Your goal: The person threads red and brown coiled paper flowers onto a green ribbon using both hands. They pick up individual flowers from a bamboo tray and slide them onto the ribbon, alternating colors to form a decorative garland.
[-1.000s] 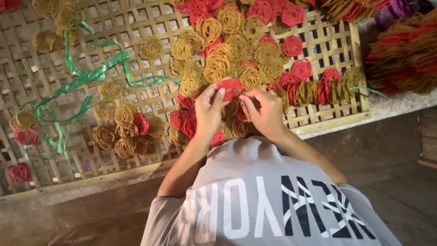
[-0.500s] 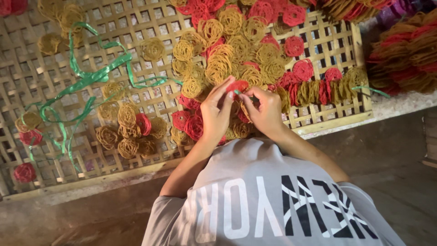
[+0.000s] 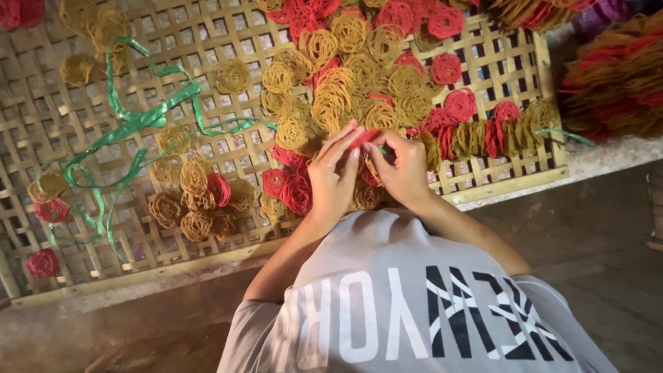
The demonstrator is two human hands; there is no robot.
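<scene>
Here, both hands meet over the middle of a woven bamboo tray (image 3: 207, 41), low on the heap of coiled discs; the left hand (image 3: 333, 176) and the right hand (image 3: 404, 169) pinch one red disc (image 3: 364, 137) between their fingertips, held on edge just above the pile, each hand closed on it from its own side; a bit of green strip seems to show at the right fingers, though I cannot tell whether it is gripped.

The yellow discs (image 3: 345, 83) lie thickest directly beyond the hands, with red ones scattered among them and a row standing on edge (image 3: 476, 137) running toward the tray's right rim; that row sits near the front rail (image 3: 504, 186), leaving little bare weave on that side.

To the left the weave is more open: a green strip (image 3: 138, 124) loops across it, a small clump of discs (image 3: 197, 200) sits near the front rail, and bare lattice lies between clump and strip.

Stacked discs (image 3: 615, 76) crowd the area past the right rim; below the front rail runs bare ground (image 3: 601, 228).
</scene>
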